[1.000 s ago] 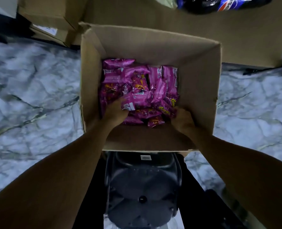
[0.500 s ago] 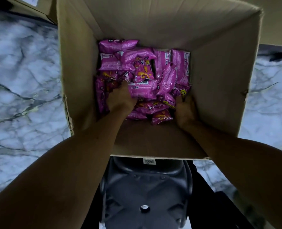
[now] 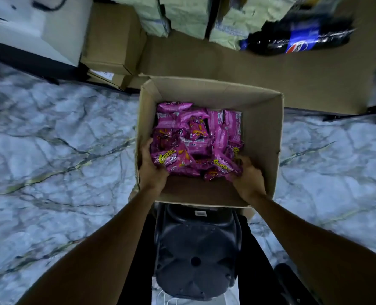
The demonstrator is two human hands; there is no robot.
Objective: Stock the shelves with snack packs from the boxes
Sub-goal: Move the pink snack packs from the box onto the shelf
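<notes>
- Open cardboard box (image 3: 261, 137) stood on the marbled floor (image 3: 50, 150), directly ahead of the person; pink snack packs (image 3: 195, 137) were heaped inside, filling the far and middle part, bare cardboard showing at the near wall.
- Left hand (image 3: 149, 166) was at the heap's left flank, fingers curled under and round a pack with yellow lettering (image 3: 171, 159), thumb along its outer side.
- Right hand (image 3: 246, 177) was at the heap's right near corner, fingers curled into the packs there; exactly how many it held could not be told.
- Heap lay between the two hands, slightly beyond them; both were about equally near.
- The held bunch ran crosswise, left to right, so the lift likely called for both hands rising together.
- Shelves were not clearly in view; stacked cartons and a dark soda bottle (image 3: 297, 38) lay beyond the box.
</notes>
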